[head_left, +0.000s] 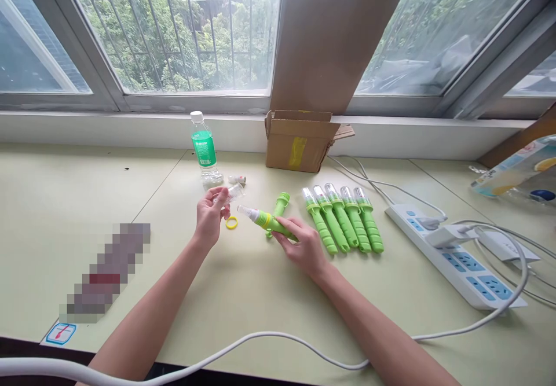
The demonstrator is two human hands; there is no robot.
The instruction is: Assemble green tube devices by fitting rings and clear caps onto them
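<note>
My right hand (304, 247) grips a green tool (266, 221) by its handle, with the white tip pointing left. My left hand (211, 215) pinches a small clear cap (233, 194) just left of that tip. A yellow ring (231, 222) lies on the table between my hands. Behind the held tool lies another green handle (280, 205). Several finished green tools (343, 215) with clear caps lie in a row to the right.
A water bottle (204, 149) with a green label stands behind my left hand, a small capped part (237, 179) beside it. A cardboard box (299, 140) sits by the windowsill. A white power strip (456, 258) with cables lies at right; a white cable (260, 339) crosses the near table.
</note>
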